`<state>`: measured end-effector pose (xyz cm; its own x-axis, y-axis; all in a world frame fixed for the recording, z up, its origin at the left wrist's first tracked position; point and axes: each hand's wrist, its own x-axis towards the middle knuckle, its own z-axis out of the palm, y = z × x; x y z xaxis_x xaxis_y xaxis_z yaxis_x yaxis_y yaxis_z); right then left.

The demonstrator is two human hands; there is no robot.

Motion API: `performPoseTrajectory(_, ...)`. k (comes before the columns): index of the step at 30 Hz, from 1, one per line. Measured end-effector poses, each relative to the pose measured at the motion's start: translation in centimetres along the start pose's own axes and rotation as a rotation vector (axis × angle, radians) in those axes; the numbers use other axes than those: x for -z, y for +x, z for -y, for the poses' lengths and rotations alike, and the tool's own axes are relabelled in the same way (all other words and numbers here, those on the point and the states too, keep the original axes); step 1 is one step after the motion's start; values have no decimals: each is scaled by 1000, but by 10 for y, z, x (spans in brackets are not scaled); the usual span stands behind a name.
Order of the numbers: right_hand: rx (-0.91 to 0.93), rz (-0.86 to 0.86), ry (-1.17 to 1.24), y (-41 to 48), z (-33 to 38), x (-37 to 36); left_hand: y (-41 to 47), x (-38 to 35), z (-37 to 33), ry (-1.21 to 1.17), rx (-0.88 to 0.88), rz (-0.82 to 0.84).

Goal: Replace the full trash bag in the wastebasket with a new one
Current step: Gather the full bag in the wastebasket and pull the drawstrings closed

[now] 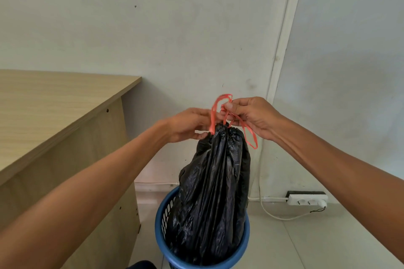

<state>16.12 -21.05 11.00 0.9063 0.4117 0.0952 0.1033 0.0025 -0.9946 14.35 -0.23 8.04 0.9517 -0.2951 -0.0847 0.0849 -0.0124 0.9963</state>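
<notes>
The left hand (190,125) pinches the gathered neck of the black trash bag (214,192), whose lower part sits in the blue wastebasket (159,223). The right hand (253,116) pinches the red drawstring (249,135). A loosely tied knot could slip open on lifting.

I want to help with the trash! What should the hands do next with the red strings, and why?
Probably pull the loops of the red drawstring apart into a snug knot. The left hand and right hand both pinch it just above the gathered neck of the black bag. The loops look loose, and the bag's bottom sits in the blue basket.
</notes>
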Motion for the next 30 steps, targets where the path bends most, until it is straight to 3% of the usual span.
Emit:
performPoseTrajectory(2,12,-11,17,1,0,1,-2,-6,6,169,-45,94)
performPoseTrajectory(6,26,-2,-23,4,0,4,3,-16,8,277,-170,-3)
performPoseTrajectory(14,199,154,-627,2,7,22,10,-11,16,83,-28,47)
performPoseTrajectory(24,325,212,-624,0,7,20,13,-9,15,84,-19,85)
performPoseTrajectory(30,358,188,-1030,-4,14,16,14,-12,11,113,7,29)
